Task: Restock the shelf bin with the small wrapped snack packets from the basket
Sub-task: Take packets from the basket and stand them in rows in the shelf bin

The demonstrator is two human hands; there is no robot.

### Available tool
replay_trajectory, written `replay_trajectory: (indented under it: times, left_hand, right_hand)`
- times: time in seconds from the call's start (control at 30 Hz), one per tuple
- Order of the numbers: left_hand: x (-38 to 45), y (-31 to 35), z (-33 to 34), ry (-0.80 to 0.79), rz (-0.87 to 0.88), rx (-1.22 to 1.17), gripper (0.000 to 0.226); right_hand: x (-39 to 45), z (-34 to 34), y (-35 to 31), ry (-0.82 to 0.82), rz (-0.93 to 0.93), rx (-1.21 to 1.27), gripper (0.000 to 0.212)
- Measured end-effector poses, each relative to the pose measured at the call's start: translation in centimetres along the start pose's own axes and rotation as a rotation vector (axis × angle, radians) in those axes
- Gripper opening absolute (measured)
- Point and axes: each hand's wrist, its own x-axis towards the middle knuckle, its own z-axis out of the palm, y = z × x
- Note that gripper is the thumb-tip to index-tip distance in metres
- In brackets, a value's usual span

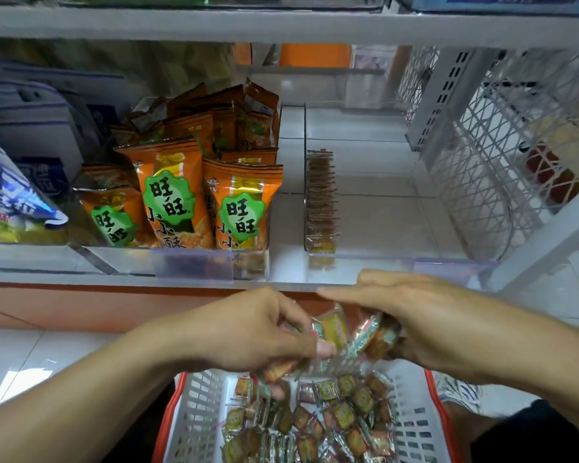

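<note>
Here both hands (315, 332) pinch crinkly square packets (355, 335) above slotted plastic basket (201, 406).

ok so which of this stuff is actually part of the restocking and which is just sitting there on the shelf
Part of the job:
- left hand and right hand, both holding small wrapped packets
- basket of loose packets
- clear shelf bin with one row of packets

Just lying about:
- orange snack bags
- blue and white bags
- wire mesh rack

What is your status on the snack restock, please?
Left hand and right hand both gripping packets above basket. Bin holds one row. Path clear.
</note>
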Motion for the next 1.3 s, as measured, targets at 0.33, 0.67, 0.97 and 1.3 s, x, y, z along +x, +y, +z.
replay_trajectory:
  times: [0.33,0.67,0.97,1.3]
  left_hand:
    - [0.0,1.3,0.1,0.038,0.078,0.029,0.035]
    - [-0.4,2.5,-1.4,0.397,0.253,-0.458,0.037]
    - [2.2,3.4,1.5,0.642,0.318,-0.636,0.010]
    - [1.8,3.0,2.3,0.669,0.328,-0.664,0.009]
  right_hand:
    - [1.1,2.1,0.2,0.063,-0.026,0.106,0.072]
    - [1.8,-3.9,2.1,0.348,0.102,0.762,0.047]
    - [7.8,-1.6,3.4,0.426,0.280,0.870,0.034]
    - [8.2,-2.2,6.6,0.291,0.382,0.726,0.039]
